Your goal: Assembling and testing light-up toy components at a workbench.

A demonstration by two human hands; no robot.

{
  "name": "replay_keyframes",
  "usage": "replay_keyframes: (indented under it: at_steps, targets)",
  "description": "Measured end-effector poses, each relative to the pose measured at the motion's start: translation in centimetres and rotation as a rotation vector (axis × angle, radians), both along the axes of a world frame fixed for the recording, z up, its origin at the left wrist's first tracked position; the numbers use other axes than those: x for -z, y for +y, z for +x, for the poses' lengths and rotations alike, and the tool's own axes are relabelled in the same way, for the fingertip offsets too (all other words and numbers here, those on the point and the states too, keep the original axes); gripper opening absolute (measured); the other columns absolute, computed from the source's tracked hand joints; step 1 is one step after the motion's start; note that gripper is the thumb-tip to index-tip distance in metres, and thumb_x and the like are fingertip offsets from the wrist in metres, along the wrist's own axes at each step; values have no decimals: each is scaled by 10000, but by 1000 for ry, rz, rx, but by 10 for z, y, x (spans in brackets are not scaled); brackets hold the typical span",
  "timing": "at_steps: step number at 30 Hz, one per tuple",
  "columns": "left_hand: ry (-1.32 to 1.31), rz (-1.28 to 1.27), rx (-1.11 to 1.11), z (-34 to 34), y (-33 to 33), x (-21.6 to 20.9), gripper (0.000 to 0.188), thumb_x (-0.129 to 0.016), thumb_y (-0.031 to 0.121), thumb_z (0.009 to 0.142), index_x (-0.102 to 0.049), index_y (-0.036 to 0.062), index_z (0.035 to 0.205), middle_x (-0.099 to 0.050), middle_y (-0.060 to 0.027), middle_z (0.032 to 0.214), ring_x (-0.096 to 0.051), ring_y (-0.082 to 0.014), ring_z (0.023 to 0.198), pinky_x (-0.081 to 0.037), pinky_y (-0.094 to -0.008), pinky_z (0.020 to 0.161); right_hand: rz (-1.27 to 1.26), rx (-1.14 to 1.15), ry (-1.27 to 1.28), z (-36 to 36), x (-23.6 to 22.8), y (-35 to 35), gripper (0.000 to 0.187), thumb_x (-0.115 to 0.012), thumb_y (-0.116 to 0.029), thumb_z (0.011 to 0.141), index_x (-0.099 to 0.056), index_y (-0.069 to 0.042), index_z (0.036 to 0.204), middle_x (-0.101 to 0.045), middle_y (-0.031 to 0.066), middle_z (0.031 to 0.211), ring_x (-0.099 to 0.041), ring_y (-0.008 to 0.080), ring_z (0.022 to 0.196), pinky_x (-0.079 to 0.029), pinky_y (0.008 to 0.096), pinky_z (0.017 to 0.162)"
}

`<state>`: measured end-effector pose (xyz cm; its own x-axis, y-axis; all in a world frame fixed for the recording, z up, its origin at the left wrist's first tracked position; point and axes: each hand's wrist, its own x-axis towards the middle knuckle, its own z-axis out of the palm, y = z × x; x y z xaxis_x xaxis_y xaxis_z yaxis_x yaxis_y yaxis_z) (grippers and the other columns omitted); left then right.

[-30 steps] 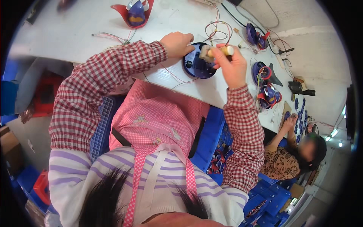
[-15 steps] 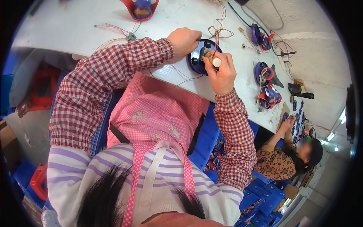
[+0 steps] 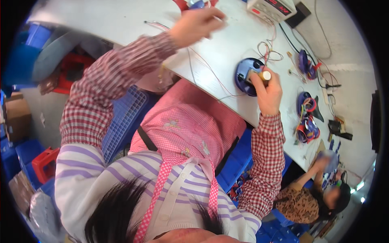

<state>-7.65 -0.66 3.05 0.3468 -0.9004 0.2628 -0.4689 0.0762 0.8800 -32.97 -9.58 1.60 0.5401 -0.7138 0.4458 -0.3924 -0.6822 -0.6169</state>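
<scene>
On the white table lies a round dark-blue shell (image 3: 239, 77) with a light-blue glossy patch. My right hand (image 3: 270, 95) is closed over its right side, thumb and fingers gripping a small yellowish cylinder with a white round end (image 3: 266, 75). The cylinder's lower end is hidden by my fingers. Thin red and dark wires (image 3: 265, 48) loop beyond the shell. Apart from it, to the left, my left hand (image 3: 196, 27) is raised over the table, slightly blurred, fingers stretched out and holding nothing I can see. Just beyond it a red-and-blue part (image 3: 186, 5) is partly covered.
A white power-supply box (image 3: 272, 9) with a red display stands at the far edge. Purple-and-red assemblies with wires (image 3: 308, 127) lie on the right. Another person (image 3: 300, 200) works farther along the table. A blue crate (image 3: 123, 121) is beside me on the left.
My left hand has left the shell's edge and lifted away to the far left. My right hand stays on the cylinder at the shell. The whole view has shifted, bringing the power-supply box in.
</scene>
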Motion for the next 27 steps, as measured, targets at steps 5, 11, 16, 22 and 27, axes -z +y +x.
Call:
replay_keyframes:
  at_steps: [5, 11, 16, 22, 27]
  targets:
    - [-37, -93, -588, 23, 137, 50, 170, -572, 103, 844, -586, 0, 978, -581, -35, 791, -499, -99, 671, -421, -197, 607, -42, -48, -214, 15, -16, 49, 254, -657, -61, 772, -579, -5, 1008, -529, 52, 847, -455, 133, 656, -405, 230, 599]
    - [81, -84, -600, -16, 184, 120, 346, -621, 92, 781, -519, 35, 1107, -498, -57, 980, -487, -138, 808, -411, -211, 670, 106, -312, 64, 137, 2, 66, 280, -617, -189, 831, -572, -17, 1047, -557, 96, 898, -505, 190, 678, -432, 283, 622]
    - [9, -96, -587, -29, 162, 158, 419, -680, 211, 754, -509, 14, 1082, -509, -104, 984, -498, -188, 826, -449, -293, 722, -7, -251, 413, 190, 51, 23, 254, -579, -282, 829, -553, -30, 817, -575, 146, 753, -551, 315, 667, -457, 401, 629]
    - [196, -230, -838, -21, 165, 137, 507, -666, 201, 785, -407, 25, 1184, -465, -115, 1044, -482, -179, 900, -438, -273, 757, 93, -428, 388, 189, 52, 6, 194, -585, -211, 837, -564, -18, 829, -601, 119, 766, -543, 249, 665, -454, 346, 653]
    - [421, -428, -771, 31, 161, 126, 397, -604, 175, 849, -408, 24, 1160, -481, -106, 994, -507, -147, 857, -454, -237, 705, 292, -471, 276, 187, 47, 2, 202, -600, -194, 850, -548, -3, 812, -552, 55, 689, -467, 140, 542, -420, 257, 509]
